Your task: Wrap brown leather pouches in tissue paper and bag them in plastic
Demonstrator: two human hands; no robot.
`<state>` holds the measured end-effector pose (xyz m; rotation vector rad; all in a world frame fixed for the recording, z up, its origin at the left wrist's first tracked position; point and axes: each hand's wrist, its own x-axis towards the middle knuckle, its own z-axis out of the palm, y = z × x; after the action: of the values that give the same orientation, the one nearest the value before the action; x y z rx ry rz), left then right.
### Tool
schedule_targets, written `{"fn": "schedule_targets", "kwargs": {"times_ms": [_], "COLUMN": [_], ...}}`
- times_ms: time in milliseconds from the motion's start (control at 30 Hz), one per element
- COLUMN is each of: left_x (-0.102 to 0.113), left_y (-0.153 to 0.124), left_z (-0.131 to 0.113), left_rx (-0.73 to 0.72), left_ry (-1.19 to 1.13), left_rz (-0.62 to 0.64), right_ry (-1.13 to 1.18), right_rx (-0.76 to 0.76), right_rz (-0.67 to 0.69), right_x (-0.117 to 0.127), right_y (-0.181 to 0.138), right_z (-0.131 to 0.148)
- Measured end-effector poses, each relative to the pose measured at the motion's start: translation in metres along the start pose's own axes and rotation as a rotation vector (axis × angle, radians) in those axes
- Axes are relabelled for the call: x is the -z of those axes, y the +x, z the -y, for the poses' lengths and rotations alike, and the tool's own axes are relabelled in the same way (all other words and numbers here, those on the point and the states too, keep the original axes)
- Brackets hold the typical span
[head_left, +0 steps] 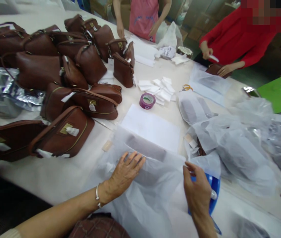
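Note:
A frosted plastic bag (140, 205) lies across the table edge in front of me, and a dark shape shows through its upper part. My left hand (123, 173), with a bracelet at the wrist, rests flat on the bag with its fingers spread. At the bag's right edge, my right hand (196, 186) pinches the plastic between thumb and fingers. A blue plastic object (214, 191), partly hidden, sits behind that hand. Just beyond the bag is a white paper sheet (152, 127).
Several brown handbags (66, 132) crowd the left side. Purple tape (147, 100), folded white papers (166, 89) and orange-handled scissors (187, 87) lie mid-table. Wrapped bags (239, 155) pile up at right. Across the table stand a person in red (239, 39) and another in a pink apron (144, 19).

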<state>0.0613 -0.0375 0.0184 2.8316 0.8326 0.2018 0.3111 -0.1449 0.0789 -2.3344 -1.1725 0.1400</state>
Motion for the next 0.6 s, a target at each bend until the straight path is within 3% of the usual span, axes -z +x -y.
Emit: {"fn": "schedule_targets", "kwargs": {"times_ms": [33, 100, 133, 200, 333, 467, 600], "left_x": [-0.002, -0.004, -0.005, -0.005, -0.001, 0.004, 0.005], "left_y": [-0.001, -0.004, -0.005, -0.006, -0.01, -0.026, -0.07], "left_z": [-0.001, -0.004, -0.004, -0.004, 0.006, 0.029, 0.055], "left_rx": [0.006, 0.022, 0.028, 0.036, 0.097, 0.245, 0.276], "left_ry": [0.004, 0.021, 0.029, 0.03, -0.008, 0.004, 0.093], "left_rz": [0.002, -0.01, -0.019, -0.027, -0.006, 0.016, 0.142], "right_ry": [0.055, 0.167, 0.179, 0.135, -0.068, -0.183, -0.213], "right_rx": [0.178, 0.519, 0.617, 0.661, 0.654, 0.69, 0.684], "right_rz": [-0.068, 0.05, 0.127, 0.18, 0.144, 0.177, 0.178], "right_x": [-0.005, -0.023, -0.036, -0.063, -0.099, -0.105, -0.106], "right_y": [-0.016, -0.044, -0.054, -0.065, -0.059, -0.056, -0.06], "right_z": [0.015, 0.042, 0.05, 0.054, 0.035, 0.023, 0.025]}}
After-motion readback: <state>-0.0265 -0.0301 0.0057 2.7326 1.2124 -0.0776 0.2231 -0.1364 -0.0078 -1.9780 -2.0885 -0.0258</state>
